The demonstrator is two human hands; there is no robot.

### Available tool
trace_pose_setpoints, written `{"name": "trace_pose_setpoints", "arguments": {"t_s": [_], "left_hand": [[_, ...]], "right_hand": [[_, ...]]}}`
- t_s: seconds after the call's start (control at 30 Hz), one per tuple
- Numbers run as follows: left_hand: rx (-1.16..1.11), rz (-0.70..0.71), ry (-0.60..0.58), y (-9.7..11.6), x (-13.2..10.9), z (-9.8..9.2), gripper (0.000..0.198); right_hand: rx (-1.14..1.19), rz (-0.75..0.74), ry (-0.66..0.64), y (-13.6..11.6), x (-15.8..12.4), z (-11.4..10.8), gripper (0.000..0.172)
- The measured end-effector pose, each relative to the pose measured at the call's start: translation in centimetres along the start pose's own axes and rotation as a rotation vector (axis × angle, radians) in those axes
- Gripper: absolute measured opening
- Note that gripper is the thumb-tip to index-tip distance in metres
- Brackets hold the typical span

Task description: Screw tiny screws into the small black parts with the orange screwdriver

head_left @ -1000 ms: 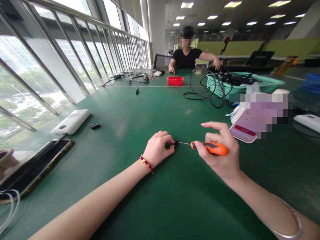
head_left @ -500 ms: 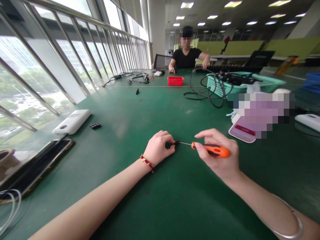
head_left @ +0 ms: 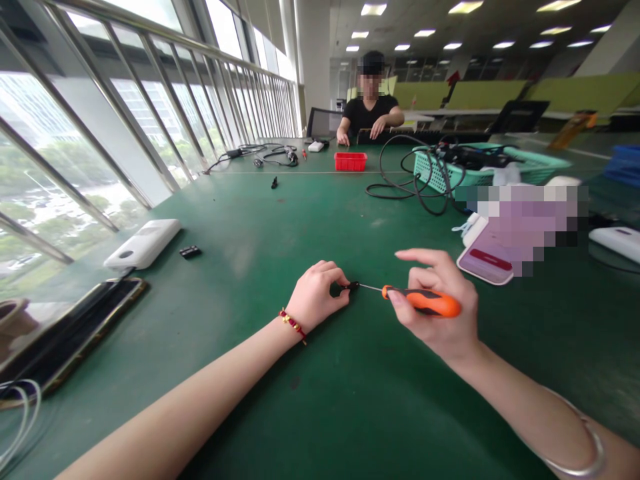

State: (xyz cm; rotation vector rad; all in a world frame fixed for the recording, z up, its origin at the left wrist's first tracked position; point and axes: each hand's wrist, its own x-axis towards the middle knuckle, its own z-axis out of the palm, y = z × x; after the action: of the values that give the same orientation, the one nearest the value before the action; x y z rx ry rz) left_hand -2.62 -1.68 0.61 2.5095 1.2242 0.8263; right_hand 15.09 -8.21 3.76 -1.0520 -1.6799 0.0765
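Observation:
Near the middle of the green table [head_left: 300, 233], my left hand [head_left: 319, 298] pinches a small black part [head_left: 353, 286] between thumb and fingers. Most of that part is hidden, so its kind does not show. An orange and black screwdriver [head_left: 430, 302] lies in my right hand [head_left: 447, 300], its handle against the palm and the thumb along it. My right index finger is lifted away from the handle. The thin metal shaft points left, and its tip meets the black part.
To the left lie a white power bank [head_left: 145, 243], a small black block [head_left: 191, 252] and a phone [head_left: 75, 327]. Farther off are a red tray [head_left: 351, 161], cables [head_left: 275, 155], and a teal basket [head_left: 435, 172]. A person in black [head_left: 371, 113] sits opposite.
My right index finger has lifted and straightened off the screwdriver. My left hand and the black part stay in place. The person opposite has brought one hand inward and down.

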Motion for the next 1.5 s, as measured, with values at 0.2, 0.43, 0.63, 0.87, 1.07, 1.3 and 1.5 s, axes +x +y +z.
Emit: {"name": "trace_pose_setpoints", "arguments": {"t_s": [0.2, 0.43, 0.63, 0.87, 1.07, 1.3, 1.5], "left_hand": [[-0.009, -0.001, 0.000, -0.09, 0.04, 0.06, 0.003], [-0.013, 0.011, 0.005, -0.08, 0.02, 0.04, 0.004], [-0.023, 0.007, 0.000, -0.18, 0.07, 0.08, 0.004], [-0.031, 0.000, -0.004, -0.15, 0.08, 0.01, 0.004], [-0.020, -0.002, -0.004, -0.17, 0.07, 0.08, 0.003], [-0.033, 0.001, -0.004, -0.23, 0.10, 0.09, 0.003], [-0.034, 0.015, 0.003, -0.24, 0.09, 0.08, 0.004]], "right_hand": [[-0.003, -0.033, 0.028, -0.03, -0.12, -0.08, 0.027], [0.054, 0.014, 0.037, 0.37, 0.10, 0.15, 0.053], [-0.006, 0.011, -0.033, 0.06, -0.13, -0.17, 0.014], [0.101, -0.091, 0.087, 0.70, -0.07, 0.30, 0.051], [-0.015, -0.035, -0.002, 0.04, -0.14, 0.08, 0.034], [0.041, -0.009, 0.015, 0.12, -0.15, 0.10, 0.033], [0.060, 0.068, 0.031, 0.11, 0.06, 0.28, 0.047]]}}
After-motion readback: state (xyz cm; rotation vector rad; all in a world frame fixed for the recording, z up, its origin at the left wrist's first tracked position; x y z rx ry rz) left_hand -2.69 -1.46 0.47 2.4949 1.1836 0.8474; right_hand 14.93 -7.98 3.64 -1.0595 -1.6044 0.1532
